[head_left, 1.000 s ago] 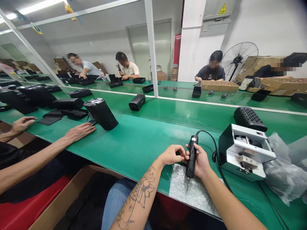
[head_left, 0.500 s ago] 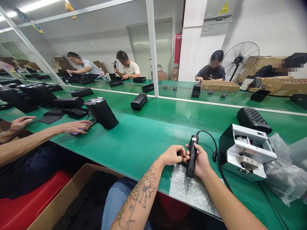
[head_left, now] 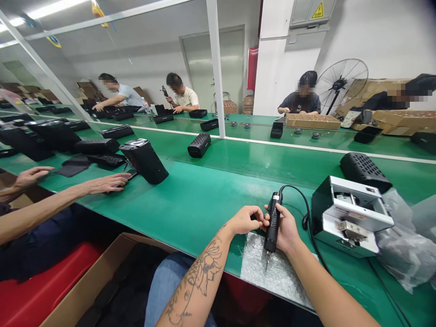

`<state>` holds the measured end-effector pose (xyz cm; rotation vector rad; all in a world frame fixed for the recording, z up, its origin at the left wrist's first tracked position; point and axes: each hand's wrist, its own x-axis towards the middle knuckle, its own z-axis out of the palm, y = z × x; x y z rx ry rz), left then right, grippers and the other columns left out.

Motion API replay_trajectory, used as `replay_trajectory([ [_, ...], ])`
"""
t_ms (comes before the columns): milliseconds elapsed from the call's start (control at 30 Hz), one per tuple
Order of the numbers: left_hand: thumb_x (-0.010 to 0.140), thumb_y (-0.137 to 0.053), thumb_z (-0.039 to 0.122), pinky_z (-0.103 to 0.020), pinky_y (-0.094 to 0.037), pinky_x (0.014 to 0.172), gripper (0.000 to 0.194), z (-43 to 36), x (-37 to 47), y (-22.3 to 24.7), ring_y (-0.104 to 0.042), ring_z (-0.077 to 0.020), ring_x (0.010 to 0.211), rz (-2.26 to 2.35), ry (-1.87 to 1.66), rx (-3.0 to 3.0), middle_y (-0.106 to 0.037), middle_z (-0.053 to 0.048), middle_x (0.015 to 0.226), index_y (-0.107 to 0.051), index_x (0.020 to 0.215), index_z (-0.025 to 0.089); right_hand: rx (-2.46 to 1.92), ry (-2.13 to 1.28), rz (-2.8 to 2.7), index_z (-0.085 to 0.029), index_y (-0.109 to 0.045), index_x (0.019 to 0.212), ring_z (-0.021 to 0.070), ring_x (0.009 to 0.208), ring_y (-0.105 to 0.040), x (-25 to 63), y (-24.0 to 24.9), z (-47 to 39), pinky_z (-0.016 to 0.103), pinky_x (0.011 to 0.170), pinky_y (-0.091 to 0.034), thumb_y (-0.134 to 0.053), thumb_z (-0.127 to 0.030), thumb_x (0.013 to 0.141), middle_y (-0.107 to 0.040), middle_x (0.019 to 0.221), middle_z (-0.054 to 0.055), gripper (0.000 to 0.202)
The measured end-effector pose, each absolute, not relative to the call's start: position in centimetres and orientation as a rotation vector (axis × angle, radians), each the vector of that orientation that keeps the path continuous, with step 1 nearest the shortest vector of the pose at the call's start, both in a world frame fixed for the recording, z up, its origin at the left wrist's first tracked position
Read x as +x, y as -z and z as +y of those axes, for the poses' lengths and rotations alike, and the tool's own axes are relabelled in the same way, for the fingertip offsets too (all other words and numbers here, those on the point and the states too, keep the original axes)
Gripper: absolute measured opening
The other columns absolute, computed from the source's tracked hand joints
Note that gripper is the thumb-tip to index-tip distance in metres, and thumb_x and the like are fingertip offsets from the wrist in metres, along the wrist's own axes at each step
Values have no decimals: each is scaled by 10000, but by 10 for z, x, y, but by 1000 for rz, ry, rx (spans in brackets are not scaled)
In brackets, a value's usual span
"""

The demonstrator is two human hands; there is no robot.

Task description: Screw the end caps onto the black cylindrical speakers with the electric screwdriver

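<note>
A black electric screwdriver stands nearly upright with its bit pointing down, its cable looping off the top to the right. My right hand is closed around its body, thumb along the side. My left hand is curled, its fingertips pinched against the screwdriver's left side by the right fingers; anything inside them is hidden. Below the bit, a sheet of silvery bubble wrap lies at the table's front edge.
A white and black screw feeder stands right of my hands, beside clear plastic bags. Black perforated casings sit on the green conveyor. At left, a neighbour's hand rests by a phone near a black box. Several co-workers sit opposite.
Casings on the nearer conveyor have shifted slightly right; pieces on the far lane have shifted slightly left. A far-left co-worker's arm and head have moved. My hands and the screwdriver have stayed put.
</note>
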<state>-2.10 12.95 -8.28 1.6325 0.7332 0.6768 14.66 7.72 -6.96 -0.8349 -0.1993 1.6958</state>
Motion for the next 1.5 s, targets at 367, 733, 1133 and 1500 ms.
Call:
replay_trajectory([
  [367,657,-604,74,-239,-491,739,149,129,-20,83,-623,-129,753,739,-684,1644,-697,-16,802,-650,787,129,-851,-1690,-197,-185,-630,1034,172,499,-587,146,67,76,379,564,-603,-584,-399,924,-635,617,17,245],
  [733,708,-597,103,-267,-515,744,92,126,-17,83,-635,-158,766,874,-764,1819,-700,-26,792,-649,770,147,-838,-1703,-211,-162,-644,1027,171,514,-592,147,69,77,372,581,-588,-588,-404,922,-637,631,28,270],
  [1133,819,-664,300,-570,-173,1274,748,126,-15,88,-208,-366,1555,1607,-948,2374,-260,-156,1663,-411,1518,218,-830,-1725,-186,-160,-661,1007,169,518,-577,147,68,76,354,576,-552,-587,-425,920,-627,628,31,288],
  [1500,925,-542,418,-608,-177,1269,524,131,-16,100,-300,-344,1535,1455,-552,2493,-420,-107,1620,-554,1415,234,-844,-1718,-190,-158,-661,1016,166,518,-581,146,67,76,347,564,-547,-584,-421,929,-634,629,32,288],
])
